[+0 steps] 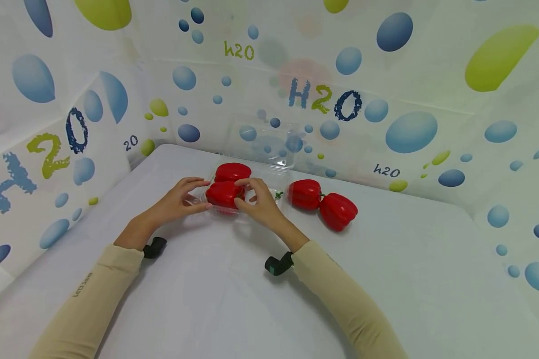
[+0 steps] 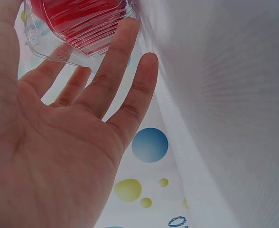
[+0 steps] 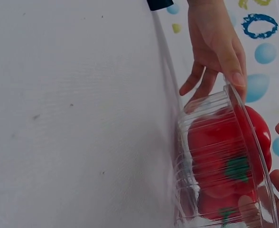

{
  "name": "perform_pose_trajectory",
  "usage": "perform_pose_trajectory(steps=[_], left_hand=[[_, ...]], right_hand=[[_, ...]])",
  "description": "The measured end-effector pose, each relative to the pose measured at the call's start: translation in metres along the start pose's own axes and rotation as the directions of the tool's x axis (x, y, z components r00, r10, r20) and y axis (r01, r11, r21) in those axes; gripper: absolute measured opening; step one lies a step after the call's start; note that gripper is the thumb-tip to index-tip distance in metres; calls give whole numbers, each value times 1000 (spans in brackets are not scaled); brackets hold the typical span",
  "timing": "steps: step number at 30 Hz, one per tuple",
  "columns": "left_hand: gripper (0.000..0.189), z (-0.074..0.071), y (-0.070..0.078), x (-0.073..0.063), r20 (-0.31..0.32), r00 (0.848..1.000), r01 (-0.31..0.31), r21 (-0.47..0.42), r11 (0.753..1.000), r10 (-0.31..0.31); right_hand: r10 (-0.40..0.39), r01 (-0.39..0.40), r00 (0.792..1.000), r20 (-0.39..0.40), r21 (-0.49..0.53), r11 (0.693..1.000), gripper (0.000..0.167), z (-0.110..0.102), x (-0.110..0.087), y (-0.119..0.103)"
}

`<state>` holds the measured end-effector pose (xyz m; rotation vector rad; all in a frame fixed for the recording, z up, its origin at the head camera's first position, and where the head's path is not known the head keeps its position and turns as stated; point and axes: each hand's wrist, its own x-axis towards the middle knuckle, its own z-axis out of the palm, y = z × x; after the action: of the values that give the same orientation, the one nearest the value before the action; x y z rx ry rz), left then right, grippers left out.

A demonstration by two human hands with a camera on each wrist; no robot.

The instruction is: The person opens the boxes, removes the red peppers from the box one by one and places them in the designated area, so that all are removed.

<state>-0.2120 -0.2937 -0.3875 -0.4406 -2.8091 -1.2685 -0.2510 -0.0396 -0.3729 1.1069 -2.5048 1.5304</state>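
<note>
A clear plastic container [image 1: 269, 174] lies on the table with its lid [image 1: 262, 142] raised at the back. Two red bell peppers occupy its left part: a near one [image 1: 221, 195] and a far one [image 1: 231, 171]. My left hand [image 1: 179, 199] is spread at the container's left end, thumb at the rim; in the left wrist view its fingers [image 2: 113, 71] look fairly straight beneath the ribbed wall. With curled index finger and thumb, my right hand [image 1: 262, 202] holds the right end of the near pepper. Through the clear wall, green stems [image 3: 237, 169] show.
Right of the container, two more red bell peppers lie close together, one upper left [image 1: 304, 194] and one lower right [image 1: 339, 212]. A small green stem [image 1: 279, 195] shows at the container's right part. Behind the white table [image 1: 422, 259] hangs a patterned sheet [image 1: 269, 75].
</note>
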Motion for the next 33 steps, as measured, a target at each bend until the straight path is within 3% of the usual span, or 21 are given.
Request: perform_pose_trajectory(steps=[14,22,33], left_hand=[[67,0,0,1,-5,1000,-10,-5,1000,10],[67,0,0,0,0,1000,-4,-4,1000,4],[68,0,0,0,0,1000,-3,3,1000,3]], right_hand=[[29,-29,1000,2,-17,999,44,2,5,-1],[175,-174,984,31,-33,984,51,4,9,-2],[225,-222,973,45,-62,973,61,6,11,-3]])
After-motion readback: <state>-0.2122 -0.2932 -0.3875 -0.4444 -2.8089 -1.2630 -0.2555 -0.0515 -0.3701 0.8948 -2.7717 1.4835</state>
